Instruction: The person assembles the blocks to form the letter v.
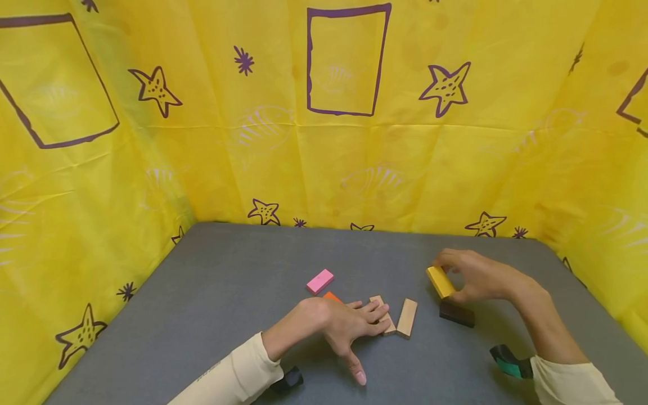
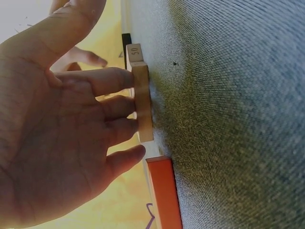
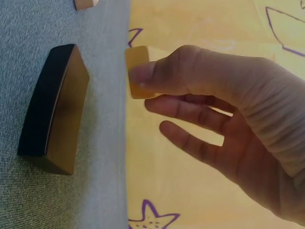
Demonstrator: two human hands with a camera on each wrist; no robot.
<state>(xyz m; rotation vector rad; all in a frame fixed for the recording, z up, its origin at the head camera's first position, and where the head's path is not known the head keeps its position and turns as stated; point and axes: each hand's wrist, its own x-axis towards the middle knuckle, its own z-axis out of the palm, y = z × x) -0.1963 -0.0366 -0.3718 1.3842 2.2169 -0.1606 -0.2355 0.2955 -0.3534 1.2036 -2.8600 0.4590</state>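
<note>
Behind and around both hands, yellow cloth [image 1: 334, 146] with purple starfish and frame outlines. Below both hands, a grey table [image 1: 243, 270]. On both forearms, pale sleeves [image 1: 228, 371]. Left hand [image 1: 349, 323] palm down with fingers straight and spread, thumb well out, gripping nothing, fingertips touching a wooden block [image 2: 143, 102] on the table. Right hand [image 1: 478, 275] partly curled, pinching a yellow block [image 1: 440, 282] between thumb and fingers, held up off the table. Near the right wrist, a black and green strap [image 1: 508, 363]; near the left wrist, a black strap [image 1: 287, 380]. Just below the right hand, lying on the table, a dark block [image 1: 457, 314]. Just right of the left fingertips, a second wooden block [image 1: 407, 318], near end close to the first. Beyond the left hand, a pink block [image 1: 320, 282]; just beside its little finger, partly hidden in the head view, an orange block [image 2: 164, 193].
</note>
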